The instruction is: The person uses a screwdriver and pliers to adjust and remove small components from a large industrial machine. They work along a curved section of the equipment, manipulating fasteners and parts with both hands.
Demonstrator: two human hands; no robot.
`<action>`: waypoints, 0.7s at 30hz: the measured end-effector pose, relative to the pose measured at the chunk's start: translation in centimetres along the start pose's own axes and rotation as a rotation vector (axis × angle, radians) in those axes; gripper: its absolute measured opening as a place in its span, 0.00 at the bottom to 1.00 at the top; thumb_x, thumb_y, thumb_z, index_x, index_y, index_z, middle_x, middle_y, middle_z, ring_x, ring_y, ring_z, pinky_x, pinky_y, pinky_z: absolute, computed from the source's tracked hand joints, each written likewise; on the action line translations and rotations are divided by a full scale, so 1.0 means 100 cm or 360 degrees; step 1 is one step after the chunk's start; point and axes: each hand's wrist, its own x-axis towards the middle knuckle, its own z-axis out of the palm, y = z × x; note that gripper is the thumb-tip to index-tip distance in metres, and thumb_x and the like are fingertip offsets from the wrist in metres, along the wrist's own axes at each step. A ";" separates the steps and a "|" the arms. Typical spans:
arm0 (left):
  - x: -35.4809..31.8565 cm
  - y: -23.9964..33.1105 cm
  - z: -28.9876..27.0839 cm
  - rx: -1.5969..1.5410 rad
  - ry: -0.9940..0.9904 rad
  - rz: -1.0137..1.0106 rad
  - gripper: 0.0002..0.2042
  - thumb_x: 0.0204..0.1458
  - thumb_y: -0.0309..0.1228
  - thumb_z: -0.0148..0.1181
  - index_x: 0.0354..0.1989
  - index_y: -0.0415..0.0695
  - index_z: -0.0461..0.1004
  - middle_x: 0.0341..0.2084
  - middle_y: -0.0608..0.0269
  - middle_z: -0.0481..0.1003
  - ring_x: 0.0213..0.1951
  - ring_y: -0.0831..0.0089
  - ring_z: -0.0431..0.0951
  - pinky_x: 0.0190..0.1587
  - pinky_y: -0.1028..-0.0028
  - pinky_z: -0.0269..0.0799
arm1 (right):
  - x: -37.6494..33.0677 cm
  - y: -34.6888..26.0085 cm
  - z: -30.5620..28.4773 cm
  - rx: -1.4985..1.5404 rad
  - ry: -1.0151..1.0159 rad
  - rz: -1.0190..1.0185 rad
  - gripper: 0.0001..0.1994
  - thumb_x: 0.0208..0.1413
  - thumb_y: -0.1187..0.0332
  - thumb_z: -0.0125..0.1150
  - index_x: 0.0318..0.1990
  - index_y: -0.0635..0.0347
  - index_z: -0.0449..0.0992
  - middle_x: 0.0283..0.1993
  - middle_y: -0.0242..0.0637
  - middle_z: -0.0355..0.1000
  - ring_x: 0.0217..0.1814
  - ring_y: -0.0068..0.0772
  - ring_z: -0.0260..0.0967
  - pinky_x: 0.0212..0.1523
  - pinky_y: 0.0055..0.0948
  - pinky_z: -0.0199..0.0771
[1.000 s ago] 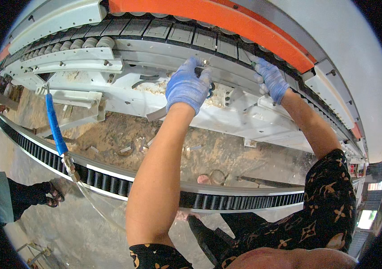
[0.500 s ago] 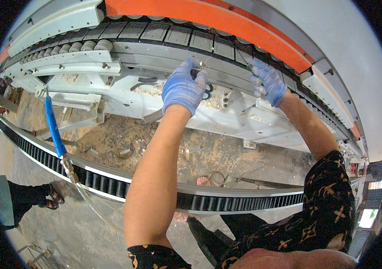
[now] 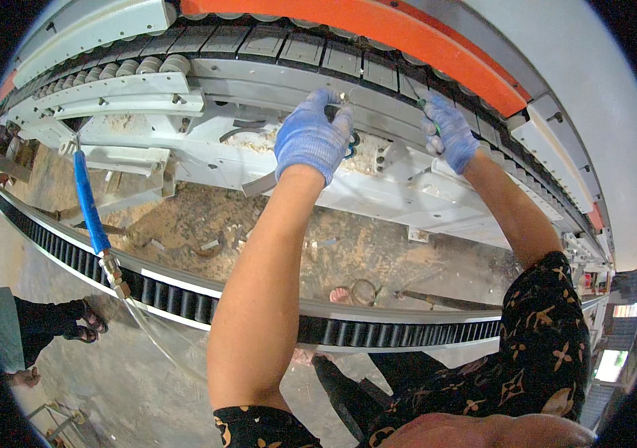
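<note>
My left hand [image 3: 311,142], in a blue-and-white knit glove, reaches to the machine's grey side rail [image 3: 251,84]. Its thumb and forefinger come together at a small pale piece [image 3: 344,97], too small to name. My right hand [image 3: 450,133], gloved alike, is closed round a thin tool [image 3: 417,101] with a metal shaft and some green on its handle. The shaft points up and left toward the dark segmented chain track [image 3: 303,52]; whether the tip touches is unclear. Beside my left hand, dark teal loops [image 3: 353,145], like scissor handles, lie on the ledge.
An orange guard [image 3: 363,30] runs along the far side. Wood chips [image 3: 258,140] litter the white frame. A blue air gun [image 3: 90,201] with a clear hose hangs at left. Nearer me curves a black roller rail [image 3: 176,299]. Another person's feet [image 3: 88,321] show at lower left.
Both hands keep their holds and shift only slightly against the machine. The view has moved a little. At lower left, the other person's hand has come into sight.
</note>
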 end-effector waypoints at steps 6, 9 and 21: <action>0.003 0.000 0.002 -0.0082 -0.0045 -0.0023 0.15 0.46 0.39 0.56 0.41 0.46 0.72 0.35 0.54 0.75 0.40 0.56 0.74 0.43 0.64 0.68 | 0.001 0.001 0.002 0.0137 -0.0107 0.0052 0.17 0.59 0.61 0.44 0.56 0.46 0.61 0.19 0.23 0.57 0.12 0.17 0.49 0.11 0.22 0.57; 0.001 0.002 -0.001 -0.0093 -0.0047 -0.0043 0.15 0.46 0.39 0.56 0.41 0.46 0.72 0.35 0.54 0.75 0.40 0.56 0.74 0.43 0.64 0.68 | -0.007 -0.006 0.008 0.0029 -0.0178 0.0005 0.17 0.59 0.62 0.43 0.56 0.46 0.61 0.18 0.23 0.56 0.12 0.17 0.50 0.11 0.22 0.57; 0.001 0.001 -0.001 -0.0042 0.0057 0.0048 0.17 0.46 0.40 0.58 0.39 0.41 0.73 0.31 0.47 0.74 0.35 0.54 0.74 0.40 0.66 0.69 | -0.001 0.007 0.003 0.0083 0.0051 -0.0083 0.16 0.59 0.63 0.44 0.55 0.46 0.63 0.19 0.23 0.58 0.13 0.17 0.50 0.12 0.21 0.56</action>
